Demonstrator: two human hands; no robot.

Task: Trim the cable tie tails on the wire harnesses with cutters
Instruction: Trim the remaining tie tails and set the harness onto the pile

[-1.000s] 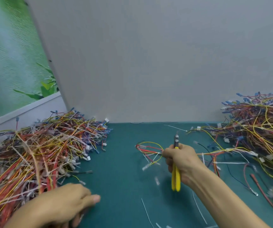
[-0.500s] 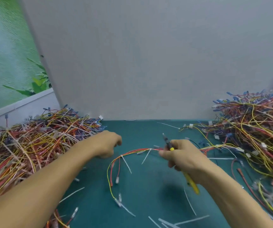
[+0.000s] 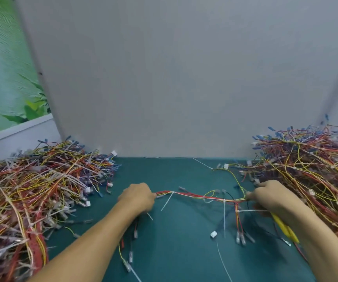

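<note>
A flat grey board (image 3: pixel 184 78) stands at the back. In front of it lies a smooth green table mat (image 3: pixel 174 251). On the left sits a big, messy left pile (image 3: pixel 31 190) of thin red, yellow and purple wires with white strips poking out. A right pile (image 3: pixel 310 165) just like it sits on the other side.

Between the piles, one wire harness (image 3: pixel 194 196) is stretched in a sagging line above the mat. The left hand (image 3: pixel 137 197) has its fingers curled tight round one end. The right hand (image 3: pixel 272 197) pinches the other end, and it also holds the cutters (image 3: pixel 284 227), whose shiny yellow handles stick out under the palm.

Thin white cable tie tails (image 3: pixel 167 201) hang down from the harness like little straws. A small white plug (image 3: pixel 213 234) dangles on a wire below it.
</note>
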